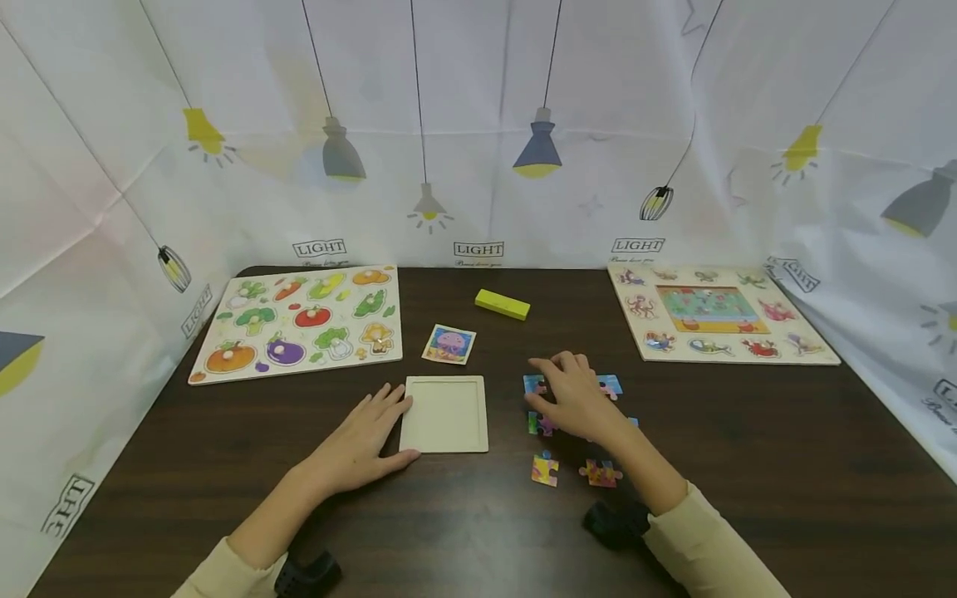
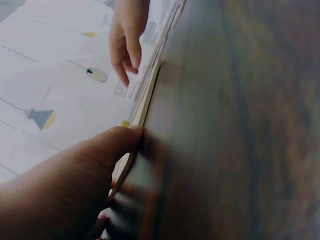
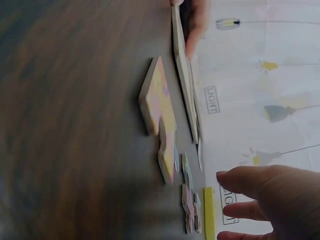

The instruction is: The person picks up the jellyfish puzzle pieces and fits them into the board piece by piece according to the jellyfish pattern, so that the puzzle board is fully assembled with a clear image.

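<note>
A shallow pale wooden tray (image 1: 444,414) lies on the dark table with nothing in it. My left hand (image 1: 357,443) rests at its left side, fingers spread, the thumb at the lower left corner. Over the loose jigsaw pieces hovers my right hand (image 1: 579,400), fingers bent and apart, nothing seen in them. A yellow and pink piece (image 1: 545,470) and an orange and purple piece (image 1: 601,473) lie nearest the body; other pieces are partly hidden under the right hand. In the right wrist view, the hand (image 3: 272,200) stands clear of the pieces.
A small picture card (image 1: 449,345) lies behind the tray, and a yellow-green block (image 1: 503,304) farther back. At the back left is a vegetable board (image 1: 299,324); a sea-animal board (image 1: 721,316) lies at the back right. A white curtain printed with lamps surrounds the table.
</note>
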A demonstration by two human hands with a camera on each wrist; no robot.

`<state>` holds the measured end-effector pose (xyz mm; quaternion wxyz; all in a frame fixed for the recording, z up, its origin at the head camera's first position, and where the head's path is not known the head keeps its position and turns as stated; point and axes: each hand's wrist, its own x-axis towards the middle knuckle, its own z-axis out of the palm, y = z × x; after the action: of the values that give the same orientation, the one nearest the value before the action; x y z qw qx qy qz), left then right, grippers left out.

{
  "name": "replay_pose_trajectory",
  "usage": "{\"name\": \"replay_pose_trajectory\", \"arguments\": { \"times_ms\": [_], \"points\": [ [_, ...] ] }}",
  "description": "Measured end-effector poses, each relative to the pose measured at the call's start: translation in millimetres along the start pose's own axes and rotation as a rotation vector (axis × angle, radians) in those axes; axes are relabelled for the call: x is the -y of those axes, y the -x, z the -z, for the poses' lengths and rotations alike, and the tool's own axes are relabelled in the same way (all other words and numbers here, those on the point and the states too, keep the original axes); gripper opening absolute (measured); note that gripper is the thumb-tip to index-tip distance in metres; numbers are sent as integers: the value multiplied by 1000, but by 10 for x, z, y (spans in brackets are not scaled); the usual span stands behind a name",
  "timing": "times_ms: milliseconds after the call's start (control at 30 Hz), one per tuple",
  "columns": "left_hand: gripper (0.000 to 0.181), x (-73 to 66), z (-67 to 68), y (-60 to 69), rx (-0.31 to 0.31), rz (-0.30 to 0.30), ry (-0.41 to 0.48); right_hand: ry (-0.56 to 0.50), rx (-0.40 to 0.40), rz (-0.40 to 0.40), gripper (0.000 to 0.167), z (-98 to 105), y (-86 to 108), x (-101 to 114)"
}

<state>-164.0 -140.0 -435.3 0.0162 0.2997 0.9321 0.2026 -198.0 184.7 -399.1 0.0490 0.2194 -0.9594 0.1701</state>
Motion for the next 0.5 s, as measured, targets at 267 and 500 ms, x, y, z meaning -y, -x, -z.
{"name": "replay_pose_trajectory", "arguments": {
  "times_ms": [267, 500],
  "points": [
    [80, 17, -91, 61, -44, 4, 4, -18, 1, -5, 46, -128, -5, -114],
    [77, 36, -95, 30, -81, -20, -25, -15, -51, 19, 38, -170, -31, -212]
  ]
}}
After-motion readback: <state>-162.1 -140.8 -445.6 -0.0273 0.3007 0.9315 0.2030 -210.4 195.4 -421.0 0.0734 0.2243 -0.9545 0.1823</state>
